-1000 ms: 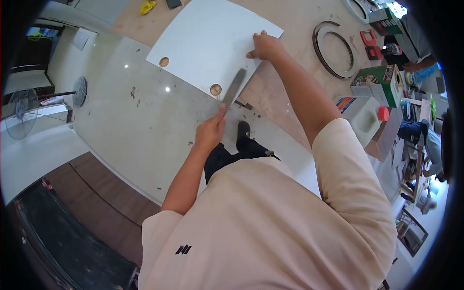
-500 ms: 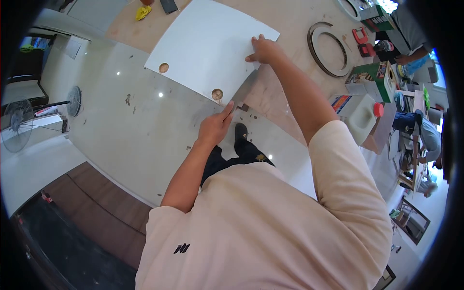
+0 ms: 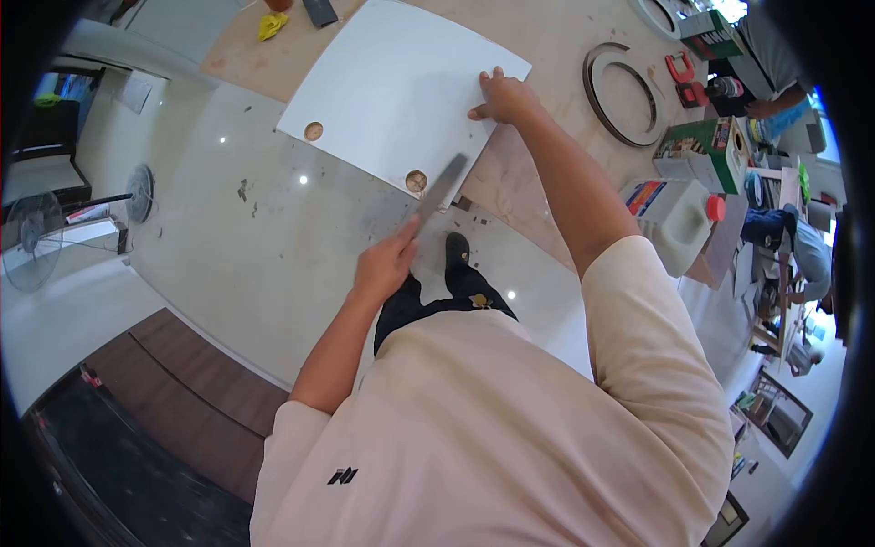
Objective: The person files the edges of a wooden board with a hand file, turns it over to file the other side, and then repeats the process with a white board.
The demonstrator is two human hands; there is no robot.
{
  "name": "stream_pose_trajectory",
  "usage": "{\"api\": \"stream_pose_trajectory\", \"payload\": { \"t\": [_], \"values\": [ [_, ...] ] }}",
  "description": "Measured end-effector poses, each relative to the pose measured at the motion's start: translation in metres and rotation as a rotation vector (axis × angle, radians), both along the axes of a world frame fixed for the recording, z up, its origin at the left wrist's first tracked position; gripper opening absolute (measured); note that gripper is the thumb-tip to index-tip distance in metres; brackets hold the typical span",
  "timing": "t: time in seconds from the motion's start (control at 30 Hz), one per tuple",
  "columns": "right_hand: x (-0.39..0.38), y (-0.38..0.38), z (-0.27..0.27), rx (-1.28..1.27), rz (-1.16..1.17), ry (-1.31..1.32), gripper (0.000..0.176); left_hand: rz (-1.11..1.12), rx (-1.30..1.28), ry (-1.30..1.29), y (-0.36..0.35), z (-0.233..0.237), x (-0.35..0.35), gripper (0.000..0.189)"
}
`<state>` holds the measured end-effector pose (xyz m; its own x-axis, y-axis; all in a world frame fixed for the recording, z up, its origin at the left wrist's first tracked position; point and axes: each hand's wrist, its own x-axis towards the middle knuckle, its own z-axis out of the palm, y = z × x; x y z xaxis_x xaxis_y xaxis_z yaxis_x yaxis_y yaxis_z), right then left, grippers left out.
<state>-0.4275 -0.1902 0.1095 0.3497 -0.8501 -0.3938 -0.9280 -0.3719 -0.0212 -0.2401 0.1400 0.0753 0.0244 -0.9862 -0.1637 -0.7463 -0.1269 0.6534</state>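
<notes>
A flat grey file-like tool (image 3: 444, 193) extends from my left hand (image 3: 386, 266), whose fingers are wrapped round its lower end. The tool's far end lies by the near right edge of a white panel (image 3: 392, 87). My right hand (image 3: 504, 97) rests on the panel's right corner with its fingers spread. Near the panel's front edge are two round holes, one at the left (image 3: 313, 131) and one beside the tool (image 3: 416, 181). The panel lies on a light wooden table (image 3: 519, 182).
On the table are coiled edging strip (image 3: 623, 96), a jug with a red cap (image 3: 675, 223), a green box (image 3: 700, 150), a red tool (image 3: 690, 94) and a yellow crumpled item (image 3: 271, 25). Another person's arm (image 3: 779, 102) is at the upper right. A fan (image 3: 35, 235) stands left.
My left hand has moved back, down and left, and the grey tool now shows at full length beyond it. The panel has shifted very slightly right. My right hand stays on its corner.
</notes>
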Motion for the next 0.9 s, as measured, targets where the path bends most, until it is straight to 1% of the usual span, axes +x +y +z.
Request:
{"api": "stream_pose_trajectory", "payload": {
  "t": [0.03, 0.1, 0.13, 0.2, 0.27, 0.33, 0.43, 0.53, 0.63, 0.7, 0.73, 0.83, 0.87, 0.9],
  "values": [
    [-0.001, -0.001, 0.0, 0.032, -0.019, -0.006, 0.092, 0.032, -0.011, 0.048, 0.011, -0.002, 0.007, 0.047],
    [0.001, -0.003, 0.001, 0.098, -0.043, -0.015, 0.093, 0.011, 0.021, 0.039, 0.012, -0.018, 0.002, 0.048],
    [0.002, -0.003, 0.0, 0.086, -0.034, -0.001, 0.093, 0.007, 0.027, 0.029, 0.006, -0.022, 0.0, 0.049],
    [0.002, -0.003, -0.001, 0.049, -0.022, 0.022, 0.092, -0.047, 0.032, -0.006, -0.028, -0.015, -0.02, 0.05],
    [-0.003, 0.002, -0.007, -0.029, -0.001, 0.008, 0.092, -0.073, 0.029, -0.039, -0.039, -0.004, -0.028, 0.05],
    [-0.002, -0.003, -0.007, -0.053, 0.029, 0.008, 0.091, -0.057, 0.028, -0.085, -0.032, 0.004, -0.021, 0.049],
    [-0.004, 0.002, -0.003, 0.01, 0.02, 0.022, 0.092, 0.013, -0.005, -0.001, 0.002, -0.01, 0.007, 0.05],
    [-0.001, 0.001, 0.005, 0.024, 0.012, 0.02, 0.092, -0.09, 0.038, -0.104, -0.007, -0.024, -0.01, 0.051],
    [-0.006, 0.008, -0.008, -0.029, 0.022, 0.014, 0.089, -0.21, -0.001, -0.068, -0.019, -0.005, -0.048, 0.049],
    [-0.004, 0.026, -0.021, -0.096, 0.034, 0.031, 0.088, -0.22, -0.016, 0.087, -0.005, 0.003, -0.048, 0.05],
    [0.001, 0.049, -0.001, -0.068, 0.071, 0.039, 0.09, -0.23, -0.018, 0.162, 0.008, 0.006, -0.045, 0.05],
    [0.003, 0.114, -0.045, -0.255, 0.109, -0.202, 0.089, -0.235, 0.159, 0.135, 0.055, 0.009, 0.004, 0.049],
    [0.004, 0.137, -0.052, -0.316, 0.121, -0.287, 0.088, -0.23, 0.224, 0.111, 0.073, 0.005, 0.024, 0.048],
    [0.005, 0.156, -0.048, -0.291, 0.136, -0.3, 0.087, -0.206, 0.198, 0.105, 0.093, -0.002, 0.043, 0.048]
  ]
}}
